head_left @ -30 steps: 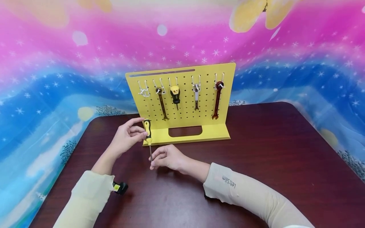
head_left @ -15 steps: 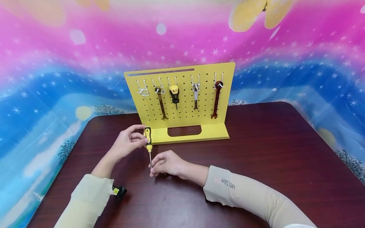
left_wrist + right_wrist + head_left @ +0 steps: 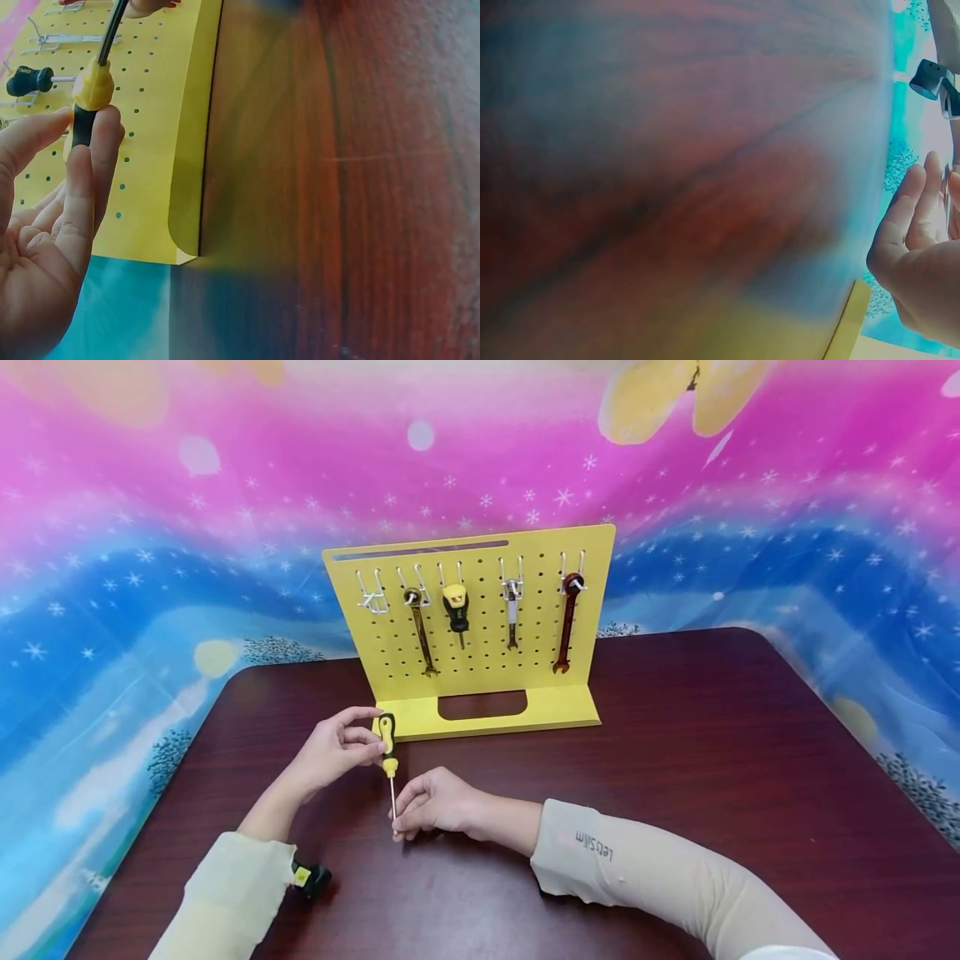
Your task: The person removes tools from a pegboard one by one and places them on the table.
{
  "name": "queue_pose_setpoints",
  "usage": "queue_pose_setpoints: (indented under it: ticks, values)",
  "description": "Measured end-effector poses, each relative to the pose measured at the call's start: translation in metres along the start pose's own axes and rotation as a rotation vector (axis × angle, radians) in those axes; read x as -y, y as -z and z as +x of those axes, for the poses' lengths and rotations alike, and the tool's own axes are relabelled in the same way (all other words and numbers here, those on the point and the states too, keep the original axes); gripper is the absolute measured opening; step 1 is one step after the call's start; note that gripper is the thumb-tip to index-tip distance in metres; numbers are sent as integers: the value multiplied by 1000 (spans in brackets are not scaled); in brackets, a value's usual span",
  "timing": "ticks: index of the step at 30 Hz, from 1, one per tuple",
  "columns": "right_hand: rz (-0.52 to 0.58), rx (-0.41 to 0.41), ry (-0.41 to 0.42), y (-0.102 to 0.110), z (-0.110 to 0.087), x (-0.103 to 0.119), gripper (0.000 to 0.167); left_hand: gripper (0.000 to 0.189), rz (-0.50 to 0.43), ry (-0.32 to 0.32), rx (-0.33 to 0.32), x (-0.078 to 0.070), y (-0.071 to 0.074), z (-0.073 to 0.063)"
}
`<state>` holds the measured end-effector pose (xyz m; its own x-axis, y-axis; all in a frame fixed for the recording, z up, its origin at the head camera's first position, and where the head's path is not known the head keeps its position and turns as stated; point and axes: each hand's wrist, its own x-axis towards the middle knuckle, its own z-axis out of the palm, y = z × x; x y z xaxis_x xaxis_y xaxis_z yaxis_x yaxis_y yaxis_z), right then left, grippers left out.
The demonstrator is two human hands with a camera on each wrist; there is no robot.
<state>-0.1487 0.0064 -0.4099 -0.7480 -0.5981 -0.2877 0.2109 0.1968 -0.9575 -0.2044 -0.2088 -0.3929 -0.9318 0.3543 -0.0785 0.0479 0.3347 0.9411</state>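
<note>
A yellow-and-black screwdriver point(image 3: 387, 745) is held between both hands, handle up and shaft pointing down toward me, in front of the pegboard's left end. My left hand point(image 3: 333, 753) pinches its handle between thumb and fingers; the left wrist view shows this grip on the handle point(image 3: 84, 126) closely. Near the lower end of the shaft, my right hand point(image 3: 437, 804) pinches the metal with thumb and fingertips, which hide the tip. At the edge of the right wrist view, my right hand point(image 3: 922, 251) shows only in part.
A yellow pegboard point(image 3: 480, 668) stands on the dark red table point(image 3: 712, 760). From its white hooks hang a stubby screwdriver point(image 3: 457, 607) and wrenches, including a reddish one point(image 3: 568, 625). The leftmost hook point(image 3: 372, 602) bears no tool. A patterned cloth point(image 3: 480, 468) surrounds the table.
Both hands have come down and nearer to me with the screwdriver, away from the pegboard. Each hand keeps its hold, and the hanging tools stay put.
</note>
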Motion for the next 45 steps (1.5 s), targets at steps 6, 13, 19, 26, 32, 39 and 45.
queue_pose_setpoints:
  ticks: [6,13,19,26,32,39,45]
  values:
    - [36,26,-44,-2,0,-1,6,59,-15,21,52,7,-1,0]
    - [85,43,-95,-5,-1,-5,2,57,-9,80,79,13,-2,1]
    - [28,54,-128,-7,-1,-6,10,58,-18,118,119,18,-3,1]
    - [-11,56,-153,-7,2,-9,9,57,-19,121,153,22,-3,3]
    - [-29,42,-175,-6,5,-10,7,50,-12,108,170,27,-4,6]
    - [-3,31,-199,-4,6,-9,8,51,20,97,164,27,-6,8]
    - [-5,43,-201,-4,5,-9,7,51,41,102,155,24,-9,7]
